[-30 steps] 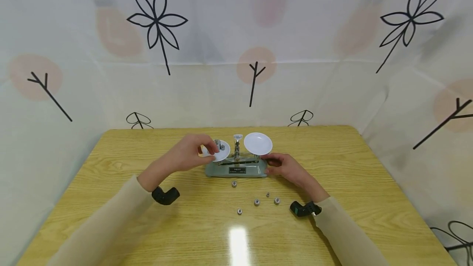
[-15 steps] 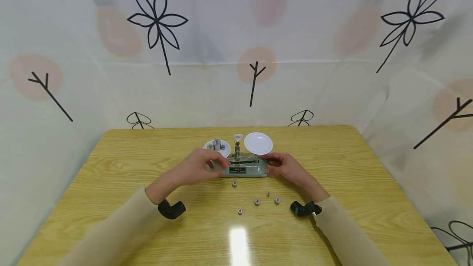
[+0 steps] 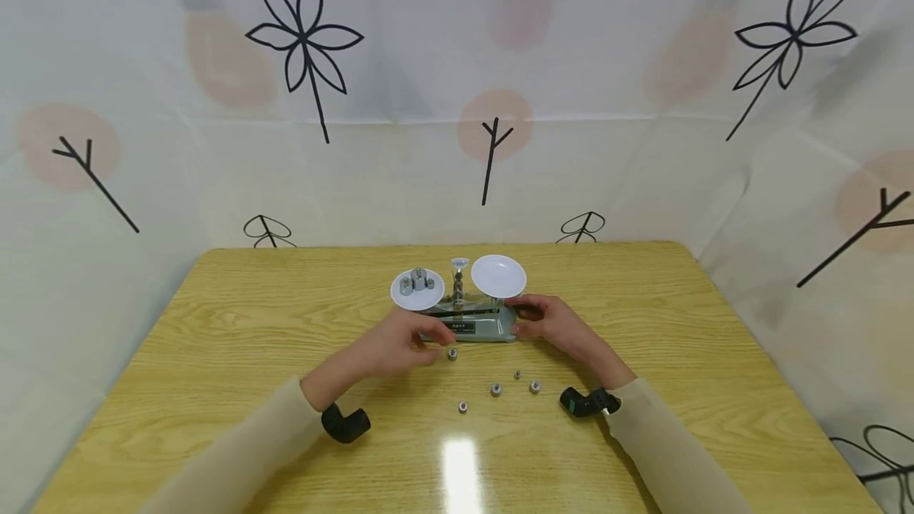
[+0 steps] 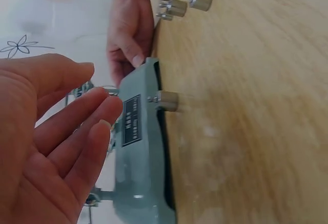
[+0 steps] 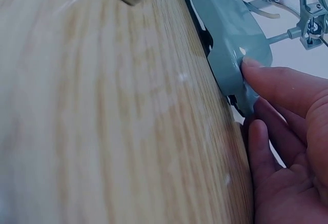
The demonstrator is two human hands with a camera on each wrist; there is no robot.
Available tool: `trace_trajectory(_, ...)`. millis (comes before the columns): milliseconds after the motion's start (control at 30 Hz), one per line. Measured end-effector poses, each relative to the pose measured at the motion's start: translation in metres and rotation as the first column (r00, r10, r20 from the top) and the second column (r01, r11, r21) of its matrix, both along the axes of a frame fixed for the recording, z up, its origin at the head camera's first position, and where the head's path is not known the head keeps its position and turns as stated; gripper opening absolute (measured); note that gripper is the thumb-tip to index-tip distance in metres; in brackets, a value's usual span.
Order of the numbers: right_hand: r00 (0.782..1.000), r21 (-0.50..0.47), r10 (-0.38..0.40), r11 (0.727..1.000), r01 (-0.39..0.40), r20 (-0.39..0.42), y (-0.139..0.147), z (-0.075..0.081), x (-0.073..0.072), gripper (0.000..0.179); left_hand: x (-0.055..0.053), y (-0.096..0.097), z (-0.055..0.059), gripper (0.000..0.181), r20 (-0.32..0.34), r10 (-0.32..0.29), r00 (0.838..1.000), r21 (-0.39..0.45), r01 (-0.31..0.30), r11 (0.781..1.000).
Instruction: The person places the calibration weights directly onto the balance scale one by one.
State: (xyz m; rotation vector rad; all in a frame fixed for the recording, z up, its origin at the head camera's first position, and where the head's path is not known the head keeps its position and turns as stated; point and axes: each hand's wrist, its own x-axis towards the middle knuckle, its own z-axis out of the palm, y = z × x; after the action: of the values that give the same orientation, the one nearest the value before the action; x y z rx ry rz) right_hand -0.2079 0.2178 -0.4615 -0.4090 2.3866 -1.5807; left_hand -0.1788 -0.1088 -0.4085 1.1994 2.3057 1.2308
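A balance scale (image 3: 493,330) with a grey-green base stands toward the back of the table. Three metal weights (image 3: 418,279) sit on its left white pan (image 3: 421,304), while the right white pan (image 3: 498,276) holds nothing. My left hand (image 3: 400,341) hovers in front of the base with loosely bent fingers and holds nothing. Just beyond its fingertips a small weight (image 3: 453,354) stands on the table, also seen in the left wrist view as a knobbed weight (image 4: 168,101). My right hand (image 3: 553,327) grips the base's right end, thumb (image 5: 261,75) on the front and fingers behind.
Several other weights stand on the wooden table (image 3: 321,466) nearer the front, among them a weight (image 3: 496,389), a tiny weight (image 3: 517,374) and a weight (image 3: 462,407). A patterned curtain (image 3: 400,173) hangs behind the table.
My left hand has left the weights on the left pan and moved down and right toward the weight in front of the base. My right hand stays on the base.
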Motion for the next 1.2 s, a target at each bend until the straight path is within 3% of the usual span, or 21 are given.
trace_trajectory(267,1.000,-0.007,-0.003,1.000,0.003,0.002,-0.001,0.000,0.001,0.051,0.003,0.004,-0.017,0.019,0.053,0.039,0.998,-0.017,-0.039,0.999)
trace_trajectory(433,1.000,0.001,-0.009,1.000,0.009,0.009,-0.001,0.002,0.001,0.051,0.004,0.004,-0.024,0.018,0.029,0.066,0.997,-0.052,-0.065,0.997)
trace_trajectory(600,1.000,-0.008,-0.007,1.000,0.007,0.004,-0.002,0.003,0.002,0.051,0.005,0.004,-0.030,0.019,-0.006,0.051,0.999,-0.050,-0.051,0.997)
trace_trajectory(733,1.000,-0.007,0.006,1.000,-0.006,0.000,-0.008,0.020,0.011,0.049,0.006,0.007,-0.032,0.019,-0.076,0.023,0.997,-0.048,-0.027,0.998)
trace_trajectory(867,1.000,0.004,0.012,1.000,-0.012,0.004,-0.012,0.032,0.017,0.048,0.007,0.008,-0.033,0.017,-0.088,-0.004,0.996,-0.076,-0.003,0.997)
trace_trajectory(1100,1.000,-0.006,-0.004,1.000,0.005,0.009,-0.004,0.004,0.003,0.051,0.010,0.010,-0.034,0.015,-0.027,-0.018,0.999,-0.097,0.015,0.995)
trace_trajectory(1200,1.000,-0.011,-0.009,1.000,0.009,0.007,-0.002,0.000,0.002,0.052,0.010,0.009,-0.035,0.014,-0.021,-0.023,1.000,-0.091,0.021,0.996)
